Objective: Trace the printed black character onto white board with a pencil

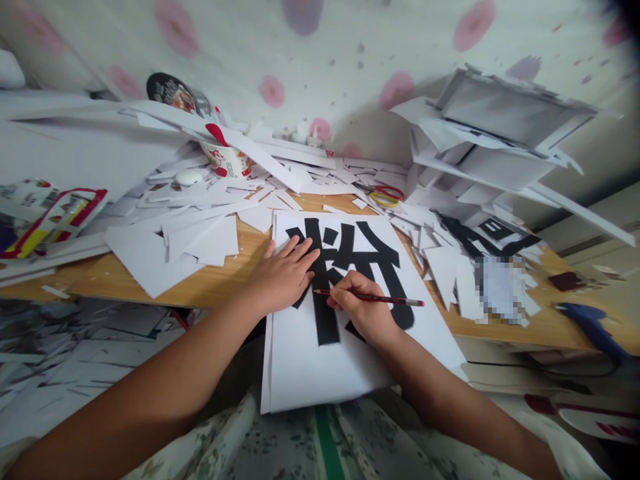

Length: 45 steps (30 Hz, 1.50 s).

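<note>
A black cut-out Chinese character (327,327) lies on white sheets (310,380) that hang over the table's front edge. My left hand (285,273) rests flat on its left part, fingers spread over the black strokes and the paper. Held between the fingers of my right hand (363,307) is a red and black pencil (395,300). The pencil's sharpened tip points left and sits at the left edge of the long vertical stroke. Part of the character's lower right is hidden under my right hand.
Paper scraps (200,233) cover much of the wooden table (240,267). Scissors (387,195) lie at the back, near a paper cup (227,160). A white board structure (490,167), more black cut-outs (490,233) and a blue glue gun (593,323) are on the right.
</note>
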Tool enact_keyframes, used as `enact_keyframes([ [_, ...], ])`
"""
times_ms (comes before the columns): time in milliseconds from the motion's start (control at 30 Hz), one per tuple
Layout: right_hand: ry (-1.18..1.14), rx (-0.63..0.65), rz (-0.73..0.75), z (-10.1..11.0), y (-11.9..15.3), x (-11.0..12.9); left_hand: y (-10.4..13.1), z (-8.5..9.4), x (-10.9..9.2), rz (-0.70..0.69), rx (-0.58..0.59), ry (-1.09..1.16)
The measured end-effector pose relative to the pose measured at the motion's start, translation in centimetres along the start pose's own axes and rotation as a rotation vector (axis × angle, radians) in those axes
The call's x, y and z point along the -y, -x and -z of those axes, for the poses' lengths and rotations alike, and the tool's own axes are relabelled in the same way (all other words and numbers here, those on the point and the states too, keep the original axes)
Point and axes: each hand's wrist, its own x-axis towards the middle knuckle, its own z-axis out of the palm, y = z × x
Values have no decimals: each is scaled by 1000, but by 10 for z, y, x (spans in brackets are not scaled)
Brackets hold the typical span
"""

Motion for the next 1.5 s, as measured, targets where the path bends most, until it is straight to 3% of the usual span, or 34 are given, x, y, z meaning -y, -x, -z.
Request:
enact_keyframes([
  [567,-48,10,-45,0,-1,-16,1,-4,1,3,-26,10],
  [933,-29,107,5,8,3,-6,1,-2,1,7,-25,18],
  [1200,-147,-20,-49,4,0,5,1,-4,2,-5,-45,25],
  [1500,-15,-94,-18,-9,-3,-7,2,-7,3,-15,-60,27],
])
